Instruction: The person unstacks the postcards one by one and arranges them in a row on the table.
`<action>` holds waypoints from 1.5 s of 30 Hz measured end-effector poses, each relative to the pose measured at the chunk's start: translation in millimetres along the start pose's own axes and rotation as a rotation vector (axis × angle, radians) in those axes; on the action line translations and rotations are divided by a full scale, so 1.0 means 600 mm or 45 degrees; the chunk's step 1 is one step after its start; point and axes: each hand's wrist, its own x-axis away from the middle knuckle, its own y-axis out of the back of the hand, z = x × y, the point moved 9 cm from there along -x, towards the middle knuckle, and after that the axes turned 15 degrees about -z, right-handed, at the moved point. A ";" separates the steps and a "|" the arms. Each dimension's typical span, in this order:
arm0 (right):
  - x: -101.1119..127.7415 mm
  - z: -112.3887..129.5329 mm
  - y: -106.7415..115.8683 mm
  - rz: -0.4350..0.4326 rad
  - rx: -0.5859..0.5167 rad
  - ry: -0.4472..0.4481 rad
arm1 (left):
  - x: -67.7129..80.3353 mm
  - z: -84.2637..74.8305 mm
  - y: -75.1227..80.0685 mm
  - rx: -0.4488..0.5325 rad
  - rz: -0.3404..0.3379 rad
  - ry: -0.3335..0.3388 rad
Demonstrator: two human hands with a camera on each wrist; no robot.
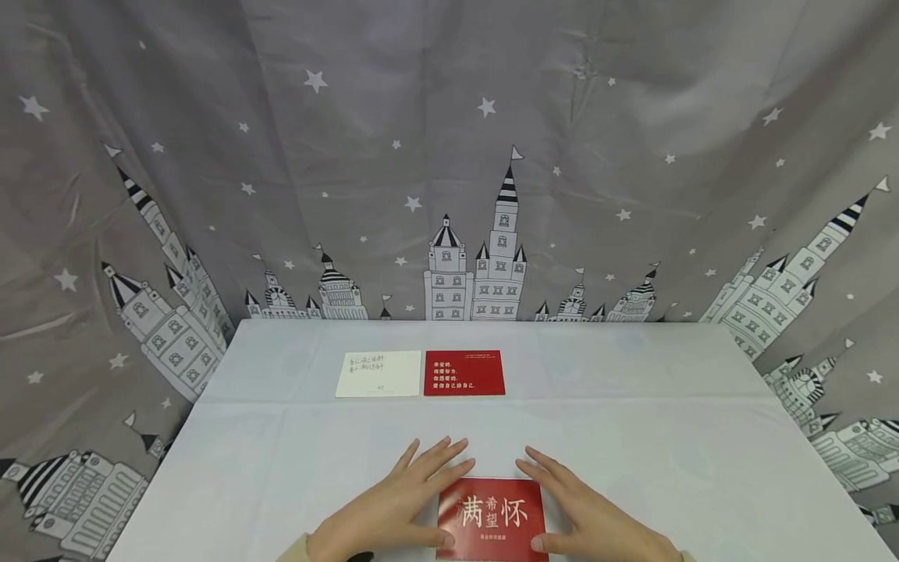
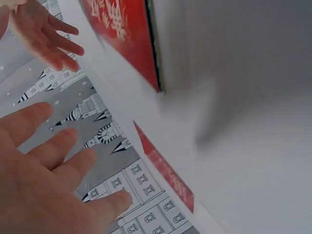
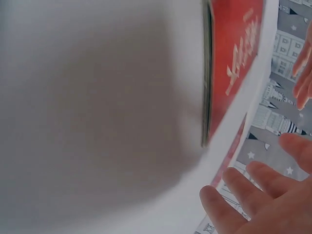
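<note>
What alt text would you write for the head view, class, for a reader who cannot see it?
Two open hands, left hand and right hand, flank a red card at a white table's near edge. Farther back, a cream card and second red card lie side by side.

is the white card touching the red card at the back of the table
Touching: in the head view the white handwritten card and the red printed card lie edge to edge, with no tablecloth showing between them.

A red card (image 1: 493, 518) with large white characters lies flat at the table's near edge, its left and right edges touched by fingers.
</note>
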 end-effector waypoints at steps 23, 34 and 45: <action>0.026 -0.005 -0.036 -0.077 0.256 0.184 | 0.044 0.029 -0.054 0.116 0.119 0.257; 0.027 -0.002 -0.045 -0.104 0.345 0.193 | 0.043 0.024 -0.067 0.081 0.122 0.218; 0.025 0.000 -0.042 -0.149 0.386 0.234 | 0.043 0.016 -0.063 -0.054 0.078 0.081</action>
